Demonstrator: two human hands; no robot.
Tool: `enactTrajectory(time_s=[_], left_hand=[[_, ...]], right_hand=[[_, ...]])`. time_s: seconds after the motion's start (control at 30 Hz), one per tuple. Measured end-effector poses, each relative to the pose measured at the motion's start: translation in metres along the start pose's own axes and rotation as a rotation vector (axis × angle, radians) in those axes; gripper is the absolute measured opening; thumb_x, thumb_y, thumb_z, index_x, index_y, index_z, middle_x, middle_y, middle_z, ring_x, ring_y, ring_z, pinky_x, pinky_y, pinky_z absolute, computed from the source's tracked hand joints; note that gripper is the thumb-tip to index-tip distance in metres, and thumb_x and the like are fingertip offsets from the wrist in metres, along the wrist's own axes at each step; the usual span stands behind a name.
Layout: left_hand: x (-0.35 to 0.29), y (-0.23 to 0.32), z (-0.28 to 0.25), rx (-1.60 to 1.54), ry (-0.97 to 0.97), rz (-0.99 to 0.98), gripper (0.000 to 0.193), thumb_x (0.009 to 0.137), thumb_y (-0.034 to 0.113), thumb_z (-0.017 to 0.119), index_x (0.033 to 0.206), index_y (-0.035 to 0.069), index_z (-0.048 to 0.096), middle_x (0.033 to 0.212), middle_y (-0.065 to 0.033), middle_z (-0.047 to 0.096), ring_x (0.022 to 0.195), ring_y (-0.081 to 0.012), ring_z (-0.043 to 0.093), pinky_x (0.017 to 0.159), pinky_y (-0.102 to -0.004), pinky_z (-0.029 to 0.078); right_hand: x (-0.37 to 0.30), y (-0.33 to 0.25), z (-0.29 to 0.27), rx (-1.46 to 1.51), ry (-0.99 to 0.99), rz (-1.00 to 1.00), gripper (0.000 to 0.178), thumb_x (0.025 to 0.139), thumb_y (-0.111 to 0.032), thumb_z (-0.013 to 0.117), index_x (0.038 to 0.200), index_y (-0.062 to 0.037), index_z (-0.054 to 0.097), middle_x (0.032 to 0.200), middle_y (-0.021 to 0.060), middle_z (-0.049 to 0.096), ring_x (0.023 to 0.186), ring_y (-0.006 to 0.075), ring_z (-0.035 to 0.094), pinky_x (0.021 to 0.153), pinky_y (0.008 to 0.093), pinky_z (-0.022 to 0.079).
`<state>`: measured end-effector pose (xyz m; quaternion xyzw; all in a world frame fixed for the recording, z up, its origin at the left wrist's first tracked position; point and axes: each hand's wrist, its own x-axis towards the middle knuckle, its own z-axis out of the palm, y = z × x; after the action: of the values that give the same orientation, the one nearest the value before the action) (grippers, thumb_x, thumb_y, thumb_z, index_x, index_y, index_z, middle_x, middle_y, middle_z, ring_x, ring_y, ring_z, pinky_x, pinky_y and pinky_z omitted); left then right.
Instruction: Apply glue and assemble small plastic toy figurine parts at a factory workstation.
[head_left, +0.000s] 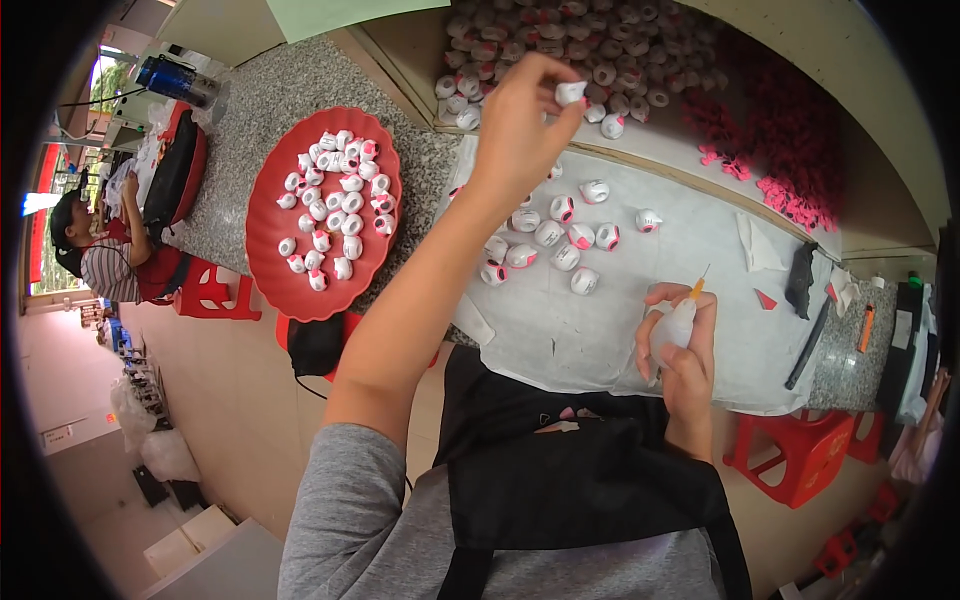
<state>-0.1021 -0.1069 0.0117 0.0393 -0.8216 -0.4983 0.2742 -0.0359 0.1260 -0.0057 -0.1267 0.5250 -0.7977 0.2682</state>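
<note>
My left hand (525,120) reaches up and away to the edge of a compartment, its fingers closed on a small white figurine head (571,93) with a pointed tip. Low over the paper-covered table, my right hand (690,385) is wrapped round a translucent squeeze bottle (675,328) with an orange needle tip pointing up. Between the hands, several white heads with pink and dark marks (550,233) lie scattered on white paper (560,335). To the left, a red scalloped plate (268,245) bears several similar heads.
A compartment at the back holds a heap of white pieces (590,45) and a pile of pink pieces (800,150). At right lie a black stick (807,347), a black scrap (800,280) and an orange-handled tool (866,328). Another person (110,250) sits far left; a red stool (800,455) stands right.
</note>
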Motion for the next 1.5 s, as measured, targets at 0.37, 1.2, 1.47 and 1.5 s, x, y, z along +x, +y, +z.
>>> enactTrajectory(time_s=[0.37,1.2,1.47,1.5], left_hand=[[-0.123,0.024,-0.027,-0.931,-0.010,-0.478,0.026,0.075,0.006,0.052,0.100,0.000,0.048,0.102,-0.0145,0.049,0.089,-0.0170,0.050,0.075,-0.0321,0.044],[-0.113,0.003,-0.076,-0.310,0.249,-0.199,0.028,0.070,0.008,0.058,0.096,0.002,0.052,0.097,-0.0063,0.052,0.091,-0.0137,0.047,0.084,-0.0266,0.031],[-0.096,-0.005,-0.052,-0.618,0.222,-0.411,0.032,0.071,0.006,0.057,0.101,0.001,0.049,0.097,-0.0040,0.051,0.090,-0.0111,0.045,0.080,-0.0230,0.034],[-0.098,-0.004,-0.047,-0.600,0.198,-0.454,0.031,0.071,0.006,0.057,0.101,0.001,0.049,0.097,-0.0040,0.051,0.090,-0.0114,0.045,0.081,-0.0235,0.034]], right_hand=[[0.016,-0.021,0.026,-0.256,0.059,-0.144,0.035,0.072,-0.010,0.052,0.102,0.0026,0.041,0.090,0.0115,0.041,0.073,0.0163,0.048,0.051,0.0240,0.043],[0.028,0.001,0.000,0.531,-0.004,-0.298,0.034,0.081,-0.010,0.043,0.111,-0.0014,0.031,0.104,0.0131,0.040,0.066,0.0121,0.039,0.058,0.0232,0.032],[0.032,-0.010,-0.006,0.765,0.195,-0.242,0.026,0.081,-0.013,0.044,0.103,-0.0012,0.036,0.099,0.0133,0.041,0.067,0.0144,0.039,0.058,0.0232,0.032],[0.030,-0.008,-0.005,0.768,0.192,-0.231,0.025,0.081,-0.012,0.044,0.102,-0.0012,0.037,0.098,0.0133,0.041,0.066,0.0145,0.038,0.058,0.0232,0.032]])
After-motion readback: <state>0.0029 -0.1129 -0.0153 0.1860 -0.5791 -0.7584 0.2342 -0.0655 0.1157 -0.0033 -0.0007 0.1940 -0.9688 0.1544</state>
